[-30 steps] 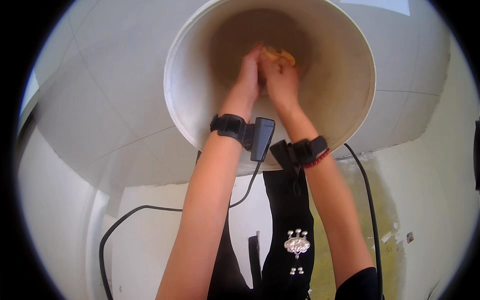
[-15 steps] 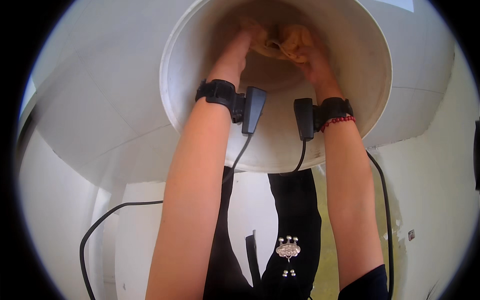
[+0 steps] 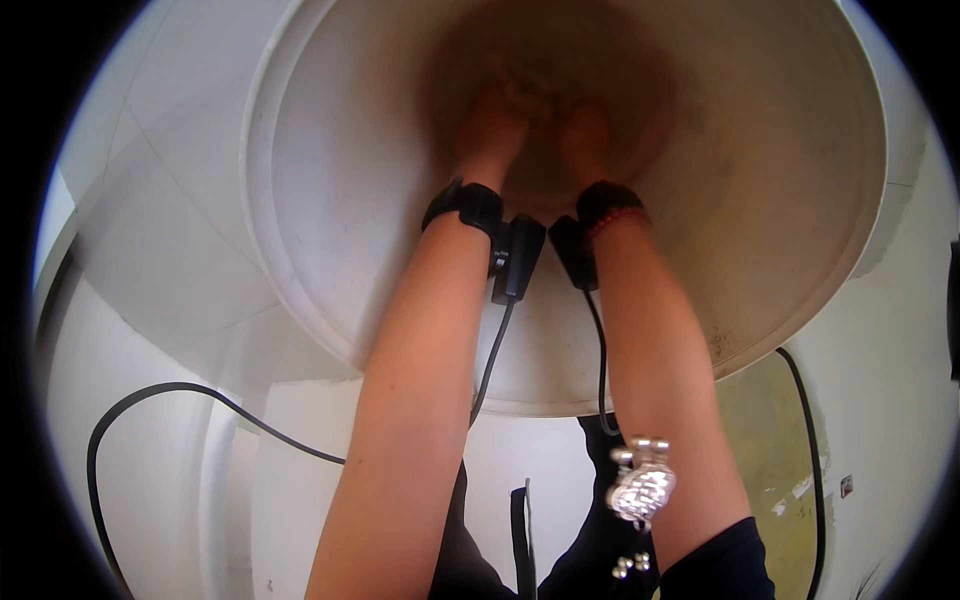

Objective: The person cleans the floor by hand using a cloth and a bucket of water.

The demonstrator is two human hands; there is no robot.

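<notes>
Left hand (image 3: 492, 125) and right hand (image 3: 588, 130) plunged in murky brown water inside a white bucket (image 3: 300, 250); finger spread unclear; scrub low to avoid splashing.

Floor (image 3: 150, 250): pale tiles with thin joints, spreading left of and behind the work.
Cable (image 3: 190, 395): black, looping across the lower left over the pale surface, then running toward the centre.
Second cable (image 3: 812, 440): black, curving down the right side.
Yellowish patch (image 3: 770, 430): stained area on the ground at lower right, chipped along its edge.
Dark garment (image 3: 590, 560): black cloth at the bottom centre.
Ornament (image 3: 641, 490): silvery, beaded, hanging against the garment.
</notes>
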